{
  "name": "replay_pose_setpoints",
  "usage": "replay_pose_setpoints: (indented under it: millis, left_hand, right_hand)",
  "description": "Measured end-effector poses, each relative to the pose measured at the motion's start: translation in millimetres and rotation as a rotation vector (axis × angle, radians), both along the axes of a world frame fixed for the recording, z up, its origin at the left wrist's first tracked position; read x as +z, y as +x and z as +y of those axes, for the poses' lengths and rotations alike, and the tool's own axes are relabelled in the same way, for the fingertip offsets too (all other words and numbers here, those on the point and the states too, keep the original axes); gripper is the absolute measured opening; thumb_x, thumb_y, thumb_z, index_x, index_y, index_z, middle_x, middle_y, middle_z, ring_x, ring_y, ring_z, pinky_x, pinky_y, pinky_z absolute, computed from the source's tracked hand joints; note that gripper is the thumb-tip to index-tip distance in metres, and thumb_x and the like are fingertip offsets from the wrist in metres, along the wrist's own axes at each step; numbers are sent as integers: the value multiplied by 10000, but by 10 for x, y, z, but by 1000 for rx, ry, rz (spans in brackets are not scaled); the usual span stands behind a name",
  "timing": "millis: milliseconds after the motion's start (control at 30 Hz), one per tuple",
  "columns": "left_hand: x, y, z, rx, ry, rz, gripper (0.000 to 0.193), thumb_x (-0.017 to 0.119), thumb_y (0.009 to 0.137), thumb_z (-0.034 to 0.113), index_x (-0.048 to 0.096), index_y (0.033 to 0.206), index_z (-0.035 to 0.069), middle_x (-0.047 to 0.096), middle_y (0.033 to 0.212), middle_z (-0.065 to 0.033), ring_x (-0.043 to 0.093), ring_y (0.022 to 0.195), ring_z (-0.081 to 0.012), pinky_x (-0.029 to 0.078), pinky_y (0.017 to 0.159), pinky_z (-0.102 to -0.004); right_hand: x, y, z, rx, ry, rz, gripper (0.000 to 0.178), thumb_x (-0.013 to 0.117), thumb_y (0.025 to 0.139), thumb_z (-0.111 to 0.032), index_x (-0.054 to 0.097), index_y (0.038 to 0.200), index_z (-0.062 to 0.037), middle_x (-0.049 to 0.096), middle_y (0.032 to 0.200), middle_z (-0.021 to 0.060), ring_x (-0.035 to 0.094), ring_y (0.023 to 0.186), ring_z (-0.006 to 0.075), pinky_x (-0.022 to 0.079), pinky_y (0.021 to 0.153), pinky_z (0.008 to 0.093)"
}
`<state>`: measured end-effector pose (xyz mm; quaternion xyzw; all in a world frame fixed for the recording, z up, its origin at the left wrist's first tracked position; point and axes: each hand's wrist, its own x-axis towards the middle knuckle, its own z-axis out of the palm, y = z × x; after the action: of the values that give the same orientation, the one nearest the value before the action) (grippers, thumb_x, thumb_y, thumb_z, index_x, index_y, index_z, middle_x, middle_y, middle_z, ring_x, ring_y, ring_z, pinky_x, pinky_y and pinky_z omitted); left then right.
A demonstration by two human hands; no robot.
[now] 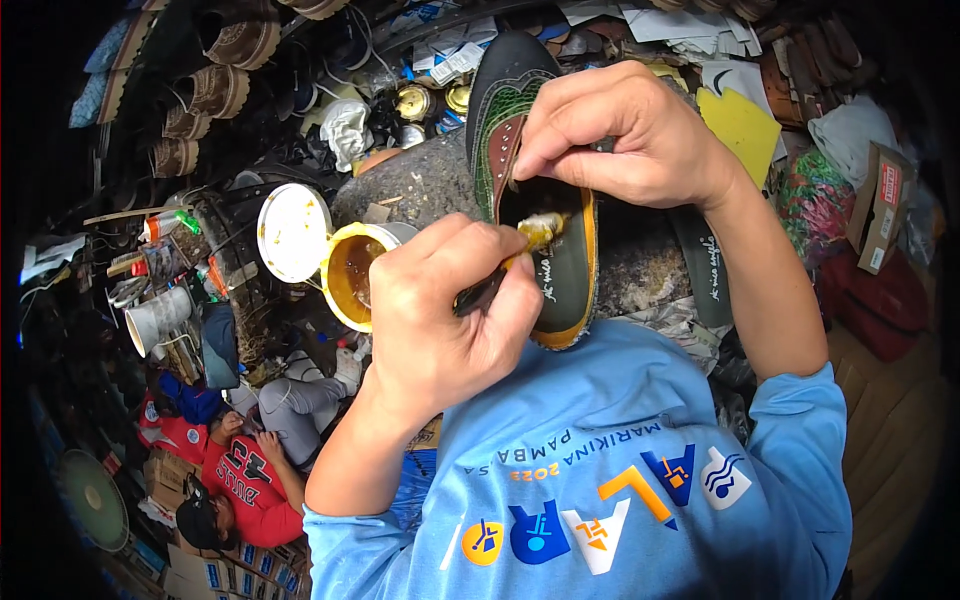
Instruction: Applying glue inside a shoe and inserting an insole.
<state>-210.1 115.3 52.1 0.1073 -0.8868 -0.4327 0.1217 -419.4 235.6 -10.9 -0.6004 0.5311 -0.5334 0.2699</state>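
Note:
A shoe (517, 66) lies in front of me, with a black toe, green woven panels and a maroon studded part. Its inside shows a dark insole (563, 307) bordered in orange-yellow. My left hand (440, 305) is closed around a brush (543, 230), whose tip is coated in yellowish glue and sits at the shoe's opening. Most of the brush handle is hidden by the fingers. With thumb and forefinger, my right hand (625, 135) pinches the edge of the shoe's upper. Beside my left hand stands a tub (350, 262) of amber glue, its white lid (293, 232) flipped back.
A dark, worn work block (410, 180) lies beneath the shoe. Another insole (708, 270) rests to the right. Tins (414, 101) stand behind, and brown shoes (215, 92) at far left. A seated person in red (245, 485) is at lower left; a shoebox (880, 208) at right.

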Motion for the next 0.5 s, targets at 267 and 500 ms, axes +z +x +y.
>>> replay_pose_setpoints:
  millis: [267, 500]
  left_hand:
    - [232, 70, 52, -142, -76, -163, 111, 655, 739, -60, 720, 826, -42, 658, 694, -121, 649, 593, -207, 491, 572, -306]
    - [86, 33, 140, -79, -340, 16, 122, 747, 727, -44, 688, 821, 6, 544, 620, -103, 558, 498, -259, 444, 473, -379]
  right_hand:
    - [-4, 31, -32, -14, -7, 36, 183, 689, 800, 33, 785, 949, -12, 751, 907, 107, 728, 828, 236, 562, 738, 324]
    - [14, 94, -69, -71, -15, -12, 203, 633, 757, -56, 784, 885, -12, 732, 819, 129, 719, 778, 280, 573, 736, 369]
